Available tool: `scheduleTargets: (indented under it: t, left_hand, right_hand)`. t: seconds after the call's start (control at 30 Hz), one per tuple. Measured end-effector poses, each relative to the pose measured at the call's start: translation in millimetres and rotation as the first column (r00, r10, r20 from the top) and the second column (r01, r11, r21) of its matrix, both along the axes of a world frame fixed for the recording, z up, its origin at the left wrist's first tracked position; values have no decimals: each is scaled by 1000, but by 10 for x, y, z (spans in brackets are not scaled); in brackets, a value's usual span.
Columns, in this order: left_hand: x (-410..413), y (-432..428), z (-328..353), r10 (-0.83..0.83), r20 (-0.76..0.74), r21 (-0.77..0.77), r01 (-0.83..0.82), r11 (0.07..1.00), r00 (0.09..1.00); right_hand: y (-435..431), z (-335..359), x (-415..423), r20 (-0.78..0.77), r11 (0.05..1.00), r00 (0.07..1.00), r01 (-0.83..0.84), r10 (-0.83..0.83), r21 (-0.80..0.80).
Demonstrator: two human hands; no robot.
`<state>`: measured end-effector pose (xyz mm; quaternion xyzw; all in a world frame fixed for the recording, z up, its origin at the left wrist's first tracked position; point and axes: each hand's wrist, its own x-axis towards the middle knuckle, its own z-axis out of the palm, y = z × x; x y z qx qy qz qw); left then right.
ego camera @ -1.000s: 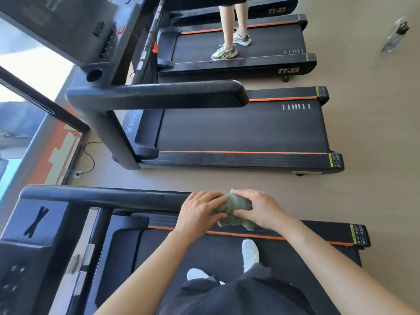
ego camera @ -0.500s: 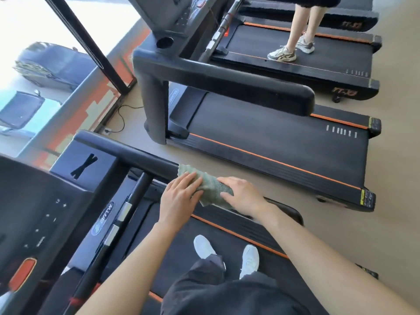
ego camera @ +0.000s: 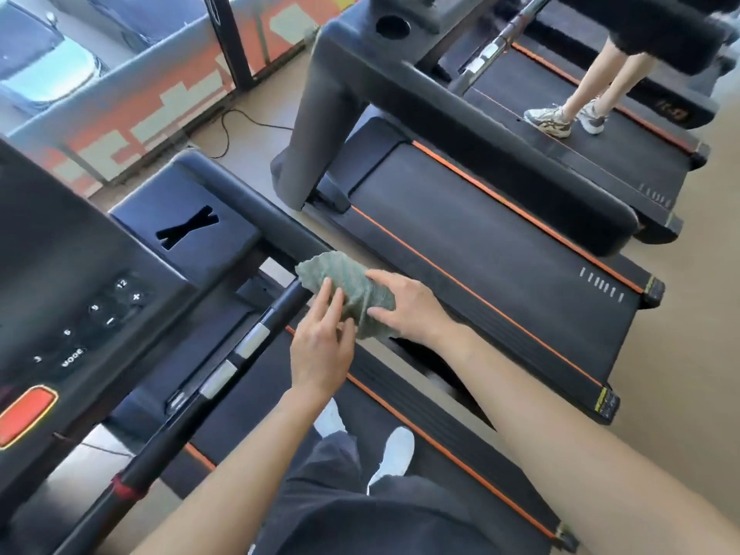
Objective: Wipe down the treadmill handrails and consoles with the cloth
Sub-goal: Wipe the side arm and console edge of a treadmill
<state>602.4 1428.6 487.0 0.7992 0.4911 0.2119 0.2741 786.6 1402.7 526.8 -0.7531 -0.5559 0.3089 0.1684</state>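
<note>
A green ribbed cloth is lying draped over the black padded handrail on the right side of the near treadmill, a little way down the rail from the console corner. The right hand is grasping it from the outer side, fingers curling over the top and thumb coming in underneath, so most of the fabric is sticking out ahead of that grip, toward the console. The left hand is resting on the cloth's inner side with its fingers nearly straight and laid flat, not clenching.

Just beside the left hand a black centre bar with silver sensor plates is running diagonally. Further left, the dark console is showing white-marked buttons and a red-orange stop button. Below the arms, white shoes are standing on the belt. Beyond the handrail a neighbouring black treadmill with orange stripes is lying parallel, and on the next one along another person in pale sneakers is standing.
</note>
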Motion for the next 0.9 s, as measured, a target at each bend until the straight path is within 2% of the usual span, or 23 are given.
scheduleTargets:
  t: [0.1,0.17,0.23,0.33,0.43,0.53,0.67,0.8,0.9]
  left_hand:
    - [22,-120,63,171,153,-296,-119,948,973]
    - [32,-124,69,353,292,-567,-136,813,889]
    - [59,-89,71,529,387,-761,-62,646,756]
    - [131,23,96,758,385,-906,59,419,527]
    - [171,124,112,849,324,-946,146,289,418]
    - [200,162,21,897,280,-955,192,225,342]
    - [297,123,-100,916,273,-955,196,222,292]
    - [385,4,-91,912,295,-952,164,257,284]
    - [427,-140,-97,903,292,-955,144,259,316]
  right_hand:
    - [78,16,17,-34,997,998,-53,55,61]
    - [148,16,33,-72,993,995,-66,74,97]
    - [232,29,9,-58,988,992,-105,112,115]
    - [332,22,-84,6,978,981,-191,191,83]
    - [395,-8,-178,88,956,959,-277,269,97]
    - [427,-23,-225,158,925,927,-360,340,118]
    - [421,-66,-157,210,881,880,-456,425,128]
    - [373,-69,-24,198,884,888,-445,414,145]
    - [244,-66,55,222,879,879,-456,421,137]
